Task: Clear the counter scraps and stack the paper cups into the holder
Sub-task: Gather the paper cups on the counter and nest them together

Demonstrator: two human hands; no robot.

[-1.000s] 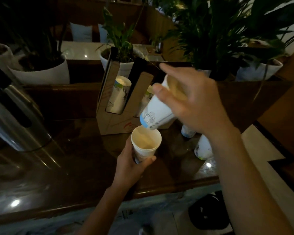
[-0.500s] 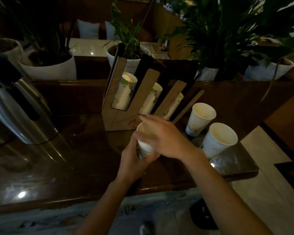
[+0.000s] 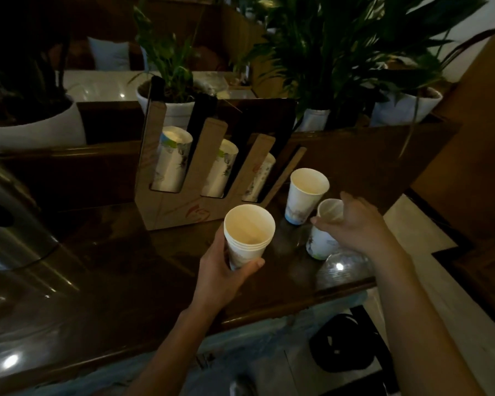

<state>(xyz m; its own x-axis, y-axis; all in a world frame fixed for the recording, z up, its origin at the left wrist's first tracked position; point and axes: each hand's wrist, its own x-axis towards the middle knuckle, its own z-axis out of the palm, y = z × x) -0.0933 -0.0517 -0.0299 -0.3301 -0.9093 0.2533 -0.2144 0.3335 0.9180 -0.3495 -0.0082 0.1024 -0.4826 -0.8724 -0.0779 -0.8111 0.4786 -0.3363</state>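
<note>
Head view: we are mid-stack, cups not yet in the holder [image 3: 166, 207]

Left grip [image 3: 226, 270] holds nested cups [image 3: 247, 238]; right grip [image 3: 352, 227] closing on another cup [image 3: 322, 244]; one more cup [image 3: 305, 195] stands just beyond it.

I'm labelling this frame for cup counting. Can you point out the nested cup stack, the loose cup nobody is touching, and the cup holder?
nested cup stack [image 3: 247, 228]: head view, inside of the top cup.
loose cup [image 3: 303, 200]: head view, outer side wall.
cup holder [image 3: 166, 212]: head view, bare front panel.
</note>
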